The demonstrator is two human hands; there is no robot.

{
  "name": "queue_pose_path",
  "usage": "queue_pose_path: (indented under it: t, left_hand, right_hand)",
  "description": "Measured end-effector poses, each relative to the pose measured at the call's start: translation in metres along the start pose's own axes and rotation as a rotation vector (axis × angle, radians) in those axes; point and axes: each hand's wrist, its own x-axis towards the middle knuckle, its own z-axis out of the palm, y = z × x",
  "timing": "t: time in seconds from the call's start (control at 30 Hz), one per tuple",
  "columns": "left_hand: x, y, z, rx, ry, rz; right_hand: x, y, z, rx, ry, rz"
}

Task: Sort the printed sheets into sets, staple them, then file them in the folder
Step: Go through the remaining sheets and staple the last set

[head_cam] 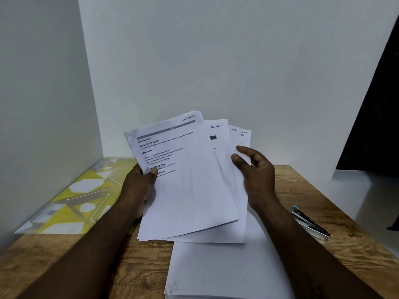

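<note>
I hold a fan of several printed sheets (190, 180) above the table. The front sheet carries the handwritten label "Section-5"; the ones behind it are labelled too. My left hand (140, 184) grips the fan at its left edge, thumb on the front page. My right hand (254, 171) pinches the right-hand sheets between thumb and fingers. A stack of white paper (226, 270) lies face down on the table below the fan. A yellow and clear patterned folder (82, 190) lies flat at the left. A silver and blue stapler (308, 223) rests at the right.
The wooden table (345, 240) stands in a corner of white walls. Its right edge runs diagonally past the stapler, with a pale floor beyond. A dark opening (380, 126) shows at the far right.
</note>
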Motion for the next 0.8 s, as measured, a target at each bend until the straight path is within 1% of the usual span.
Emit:
queue_pose_path:
  t: [0.2,0.33,0.43,0.67,0.8]
  left_hand:
    - [-0.0003,0.0003,-0.0001,-0.018,-0.002,-0.016]
    - [0.0017,-0.0012,-0.0014,-0.010,-0.013,-0.023]
    - [0.0023,-0.0032,-0.0024,-0.005,-0.025,-0.032]
    - [0.0031,-0.0026,-0.0014,0.001,-0.022,-0.060]
    - [0.0025,-0.0017,-0.0016,0.010,-0.007,-0.066]
  right_hand:
    - [-0.0009,0.0042,0.0001,0.048,-0.054,0.128]
    - [0.0003,0.0083,-0.0012,-0.096,-0.063,0.107]
    - [0.0016,0.0097,-0.0016,-0.161,-0.039,0.085]
    - [0.0006,0.0051,-0.0008,-0.116,-0.011,0.097]
    - [0.0005,0.0039,0.0009,-0.109,0.021,0.058]
